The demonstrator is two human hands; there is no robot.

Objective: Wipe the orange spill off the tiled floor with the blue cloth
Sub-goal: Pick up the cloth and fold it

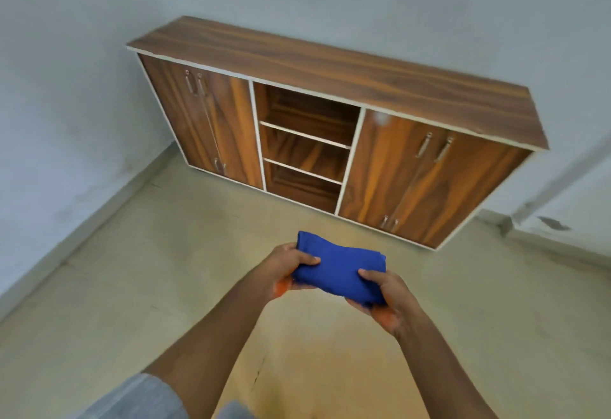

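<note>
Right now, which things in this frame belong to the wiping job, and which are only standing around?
Part of the job:
- blue cloth, folded, held above the floor
- left hand and right hand, each gripping one end of it
- orange spill, a faint smear on the tiled floor below the hands

Just there:
- wooden cabinet against the wall, doors shut, middle shelves open

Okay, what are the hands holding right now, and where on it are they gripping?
Both hands hold a folded blue cloth above the floor: left hand at its left end, right hand at its right end.
</note>
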